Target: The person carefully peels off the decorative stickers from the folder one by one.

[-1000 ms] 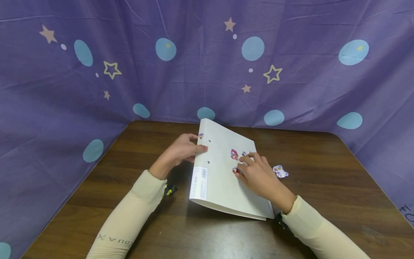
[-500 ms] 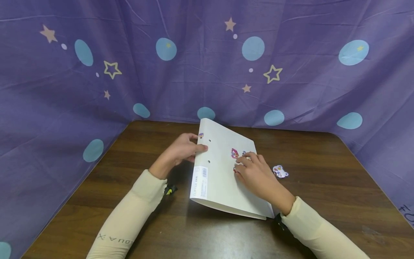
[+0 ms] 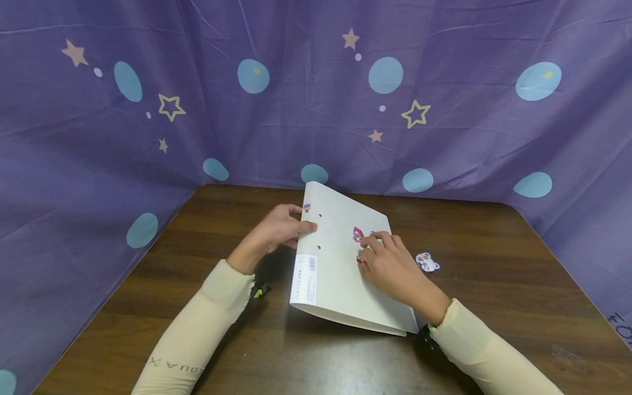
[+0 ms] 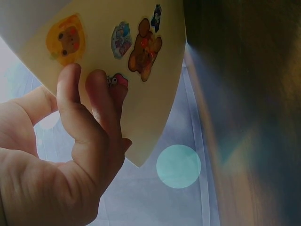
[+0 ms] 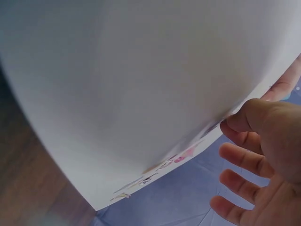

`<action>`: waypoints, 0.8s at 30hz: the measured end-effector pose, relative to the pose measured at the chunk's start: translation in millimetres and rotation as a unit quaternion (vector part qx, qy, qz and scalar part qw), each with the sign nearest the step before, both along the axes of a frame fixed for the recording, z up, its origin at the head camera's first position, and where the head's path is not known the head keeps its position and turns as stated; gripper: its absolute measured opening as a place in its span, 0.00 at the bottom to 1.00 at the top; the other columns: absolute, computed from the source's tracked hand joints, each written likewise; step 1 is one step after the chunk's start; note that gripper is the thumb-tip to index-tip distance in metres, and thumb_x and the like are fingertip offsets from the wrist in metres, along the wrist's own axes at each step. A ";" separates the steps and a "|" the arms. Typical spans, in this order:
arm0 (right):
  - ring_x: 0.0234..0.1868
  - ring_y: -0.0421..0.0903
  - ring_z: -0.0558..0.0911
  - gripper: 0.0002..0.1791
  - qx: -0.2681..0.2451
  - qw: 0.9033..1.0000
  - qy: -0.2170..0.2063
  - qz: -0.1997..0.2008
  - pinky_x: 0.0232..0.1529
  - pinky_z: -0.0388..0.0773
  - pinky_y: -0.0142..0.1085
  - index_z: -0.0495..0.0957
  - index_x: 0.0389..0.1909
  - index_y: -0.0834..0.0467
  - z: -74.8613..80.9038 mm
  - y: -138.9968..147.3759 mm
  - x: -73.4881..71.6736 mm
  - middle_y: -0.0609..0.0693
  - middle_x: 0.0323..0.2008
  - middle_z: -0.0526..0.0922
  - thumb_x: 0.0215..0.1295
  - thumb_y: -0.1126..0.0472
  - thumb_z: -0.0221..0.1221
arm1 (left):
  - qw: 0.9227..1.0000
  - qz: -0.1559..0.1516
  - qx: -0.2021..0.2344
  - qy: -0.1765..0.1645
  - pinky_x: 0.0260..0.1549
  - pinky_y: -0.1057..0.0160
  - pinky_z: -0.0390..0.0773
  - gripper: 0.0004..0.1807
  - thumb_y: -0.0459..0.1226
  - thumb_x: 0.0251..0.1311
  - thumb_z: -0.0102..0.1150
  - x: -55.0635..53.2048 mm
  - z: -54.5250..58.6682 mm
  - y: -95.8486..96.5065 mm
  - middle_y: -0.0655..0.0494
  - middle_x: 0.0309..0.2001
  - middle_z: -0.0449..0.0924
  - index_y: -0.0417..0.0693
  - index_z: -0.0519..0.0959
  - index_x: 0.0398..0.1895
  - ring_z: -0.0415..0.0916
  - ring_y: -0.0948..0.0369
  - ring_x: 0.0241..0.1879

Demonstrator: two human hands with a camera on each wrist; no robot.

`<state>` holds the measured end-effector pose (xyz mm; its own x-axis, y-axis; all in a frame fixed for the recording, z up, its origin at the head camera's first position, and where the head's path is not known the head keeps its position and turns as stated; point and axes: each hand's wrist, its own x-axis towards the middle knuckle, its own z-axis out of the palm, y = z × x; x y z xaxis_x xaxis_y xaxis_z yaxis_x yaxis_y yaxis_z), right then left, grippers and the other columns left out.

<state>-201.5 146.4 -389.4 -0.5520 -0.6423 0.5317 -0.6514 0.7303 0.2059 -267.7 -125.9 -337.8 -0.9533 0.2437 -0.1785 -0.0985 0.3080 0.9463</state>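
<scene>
A white clip file [image 3: 345, 274] stands tilted on the table, its label and two punched holes near the spine. My left hand [image 3: 278, 227] grips it at the spine, thumb on the cover and fingers behind. In the left wrist view those fingers lie against the back, by an orange bear sticker [image 4: 67, 38] and a brown bear sticker [image 4: 144, 49]. My right hand [image 3: 392, 269] is at the cover, thumb and index finger pinching a small red sticker [image 3: 359, 259], mostly hidden by them. Just above is a pink sticker [image 3: 357, 235]. In the right wrist view the other fingers [image 5: 242, 188] are loosely curled.
A white bear-shaped sticker [image 3: 427, 262] lies on the brown wooden table [image 3: 494, 291], right of the file. A small purple sticker [image 3: 307, 208] sits on the spine above my left thumb. Behind the table hangs a purple curtain [image 3: 316, 109] with stars and dots.
My right fingers have shifted slightly and now cover more of the red sticker and of a small sticker near the file's far edge. The left hand and file hold nearly still.
</scene>
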 end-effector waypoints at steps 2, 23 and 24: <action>0.54 0.59 0.77 0.04 -0.009 1.000 -0.005 -0.002 0.49 0.77 0.53 0.84 0.29 0.56 0.6 0.7 -0.7 0.54 0.50 0.84 0.61 0.63 0.69 | 1.000 0.000 0.000 0.000 0.30 0.55 0.88 0.30 0.33 0.63 0.68 -0.1 -0.3 -0.2 0.36 0.42 0.84 0.31 0.67 0.65 0.86 0.53 0.31; 0.52 0.66 0.74 0.04 -0.064 0.997 -0.036 -0.003 0.50 0.75 0.58 0.82 0.27 0.56 3.0 11.8 -8.4 0.62 0.54 0.76 0.59 0.65 0.68 | 1.000 -0.003 0.007 0.001 0.30 0.54 0.89 0.30 0.33 0.63 0.68 -1.1 -1.8 -1.6 0.36 0.42 0.84 0.31 0.67 0.64 0.86 0.53 0.31; 0.51 0.66 0.74 0.04 -0.065 0.997 -0.037 -0.004 0.50 0.75 0.58 0.82 0.27 0.56 4.4 12.7 -8.6 0.62 0.54 0.76 0.59 0.65 0.68 | 1.000 -0.002 0.006 0.000 0.30 0.54 0.88 0.30 0.33 0.63 0.68 -1.4 -1.6 -1.6 0.36 0.42 0.84 0.31 0.68 0.64 0.86 0.53 0.31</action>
<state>-210.1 159.2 -385.0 -0.5970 -0.5665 0.5680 -0.6555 0.7527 0.0617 -269.0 -127.4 -339.5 -0.9522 0.2506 -0.1747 -0.0963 0.2965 0.9502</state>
